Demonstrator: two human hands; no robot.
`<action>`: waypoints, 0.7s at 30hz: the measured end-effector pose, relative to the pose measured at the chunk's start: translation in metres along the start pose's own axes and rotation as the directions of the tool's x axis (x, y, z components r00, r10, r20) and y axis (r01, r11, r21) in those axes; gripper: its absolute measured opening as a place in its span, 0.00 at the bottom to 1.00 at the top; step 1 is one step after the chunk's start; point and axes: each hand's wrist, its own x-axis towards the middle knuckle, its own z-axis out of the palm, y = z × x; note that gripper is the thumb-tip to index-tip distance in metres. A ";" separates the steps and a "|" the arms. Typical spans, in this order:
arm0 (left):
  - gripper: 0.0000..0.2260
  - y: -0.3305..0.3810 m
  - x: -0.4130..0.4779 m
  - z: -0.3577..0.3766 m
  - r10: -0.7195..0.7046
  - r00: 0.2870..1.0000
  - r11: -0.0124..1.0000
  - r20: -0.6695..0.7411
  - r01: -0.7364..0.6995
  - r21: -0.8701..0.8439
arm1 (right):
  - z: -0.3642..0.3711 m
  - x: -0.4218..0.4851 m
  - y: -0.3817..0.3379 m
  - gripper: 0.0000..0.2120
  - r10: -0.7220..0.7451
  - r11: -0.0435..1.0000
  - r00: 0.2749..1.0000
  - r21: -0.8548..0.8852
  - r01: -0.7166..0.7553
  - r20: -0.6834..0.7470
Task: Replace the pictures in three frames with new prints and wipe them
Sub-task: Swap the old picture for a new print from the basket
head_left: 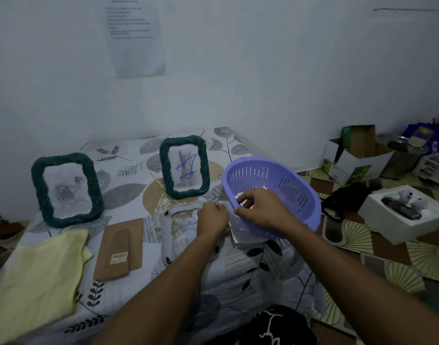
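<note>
Two dark green twisted frames stand upright on the table: one [66,189] at the left holds a faded picture, one [184,166] in the middle holds a picture with blue scribbles. A third frame [173,235] lies flat under my left hand [212,219], partly hidden. My left hand pinches a white print [240,234] at its edge. My right hand [259,205] grips the near rim of a tilted purple slotted basket [275,192], fingers curled inside it. A brown frame backing [118,249] lies flat. A yellow cloth [39,277] is at the front left.
The table wears a leaf-patterned cover [263,270] and stands against a white wall with a paper sheet [136,36] stuck on it. To the right on the floor are open cardboard boxes [350,155], a white box [402,212] and a black bag [342,197].
</note>
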 end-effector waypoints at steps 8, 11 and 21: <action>0.11 0.021 0.002 -0.017 0.206 0.978 0.978 0.004 -0.206 0.012 | -0.006 0.012 0.008 0.12 0.071 0.997 0.997 0.015 -0.071 -0.015; 0.10 0.029 -0.003 -0.013 0.273 0.960 0.962 0.059 -0.273 -0.012 | -0.011 0.033 0.026 0.10 0.130 0.982 0.990 -0.130 -0.136 -0.054; 0.18 0.025 0.000 -0.010 0.333 0.942 0.941 0.031 -0.334 0.047 | 0.015 0.054 0.042 0.17 0.227 0.862 0.962 -0.491 -0.125 0.154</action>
